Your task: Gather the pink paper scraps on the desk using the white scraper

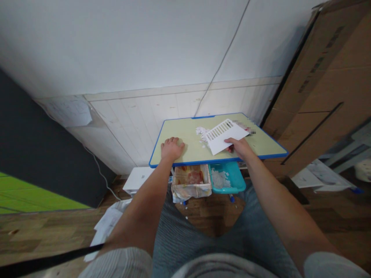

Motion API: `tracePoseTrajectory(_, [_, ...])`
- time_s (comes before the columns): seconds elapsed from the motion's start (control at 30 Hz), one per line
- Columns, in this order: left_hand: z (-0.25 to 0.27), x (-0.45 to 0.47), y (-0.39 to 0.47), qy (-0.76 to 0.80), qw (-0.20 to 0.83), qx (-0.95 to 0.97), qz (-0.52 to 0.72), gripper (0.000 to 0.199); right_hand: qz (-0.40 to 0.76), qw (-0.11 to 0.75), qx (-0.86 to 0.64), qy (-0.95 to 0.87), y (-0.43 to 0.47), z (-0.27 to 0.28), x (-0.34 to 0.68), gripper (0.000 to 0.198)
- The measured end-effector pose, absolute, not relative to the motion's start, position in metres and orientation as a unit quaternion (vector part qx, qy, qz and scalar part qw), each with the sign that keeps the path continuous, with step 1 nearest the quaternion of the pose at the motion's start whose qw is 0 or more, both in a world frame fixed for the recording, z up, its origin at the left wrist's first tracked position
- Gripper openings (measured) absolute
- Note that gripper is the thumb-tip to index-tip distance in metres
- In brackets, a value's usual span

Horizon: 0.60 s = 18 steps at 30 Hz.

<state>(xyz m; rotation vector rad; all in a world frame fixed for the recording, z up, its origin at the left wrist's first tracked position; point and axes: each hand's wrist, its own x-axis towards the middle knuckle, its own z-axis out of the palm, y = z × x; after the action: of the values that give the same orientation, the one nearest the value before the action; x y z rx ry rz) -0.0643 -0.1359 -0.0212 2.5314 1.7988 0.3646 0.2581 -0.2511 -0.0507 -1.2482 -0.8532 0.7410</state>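
My left hand (172, 148) lies flat on the left part of the pale yellow tabletop (189, 143), fingers spread, holding nothing. In my right hand (238, 148) is a white sheet of card (227, 136), pinched at its near edge with the thumb on top. A row of narrow slots is cut along the card's far side, and it is tilted above the table. Small white paper scraps (201, 132) lie in a loose pile just left of the card. Beyond the card, something on the right of the table is blurred and cannot be made out.
Below the table's blue front edge hang a cloth-lined basket (191, 189) and a turquoise bin (236, 179) with white bits in it. A white wall rises behind. Tall cardboard boxes (321, 85) stand to the right, a white box (138, 178) at lower left.
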Motion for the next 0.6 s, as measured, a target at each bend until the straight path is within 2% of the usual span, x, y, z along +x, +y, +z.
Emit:
tracePoseTrajectory(0.2, [-0.020,-0.064,-0.137,0.576,0.015,0.809,0.117,0.061,0.302,0.659,-0.568,-0.390,-0.243,-0.053,0.257,0.041])
tracePoseTrajectory(0.43, [-0.019,-0.063,-0.138,0.574,0.010,0.810,0.119,0.062,0.293,0.614,-0.587,-0.439,-0.238,-0.049,0.251,0.054])
tracePoseTrajectory(0.6, [-0.020,-0.063,-0.137,0.574,0.007,0.810,0.118,0.061,0.289,0.595,-0.597,-0.453,-0.236,-0.050,0.249,0.047])
